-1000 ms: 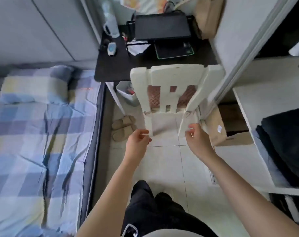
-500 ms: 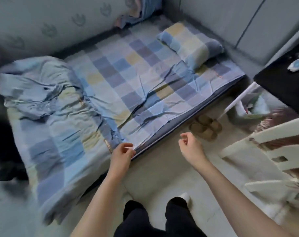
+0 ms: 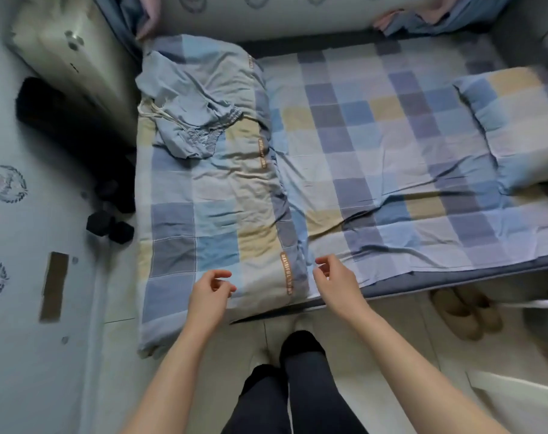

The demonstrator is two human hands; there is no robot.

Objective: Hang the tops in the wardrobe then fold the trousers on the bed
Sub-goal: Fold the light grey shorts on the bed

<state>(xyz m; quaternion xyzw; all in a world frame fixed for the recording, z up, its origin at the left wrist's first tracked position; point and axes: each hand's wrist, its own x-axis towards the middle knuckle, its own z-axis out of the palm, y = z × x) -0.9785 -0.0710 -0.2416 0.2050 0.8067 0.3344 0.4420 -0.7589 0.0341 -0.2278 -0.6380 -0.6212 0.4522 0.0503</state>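
Crumpled trousers lie on the bed; waistband toward pillow.

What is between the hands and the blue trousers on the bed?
Only folded checked quilt lies between the hands (left hand, right hand) and the trousers, in the head view.

A folded checked quilt lies at the left end of the mattress, its edge hanging over the side; a checked pillow rests at the right end; tan slippers sit on the floor tiles; black dumbbells lie near the wall.
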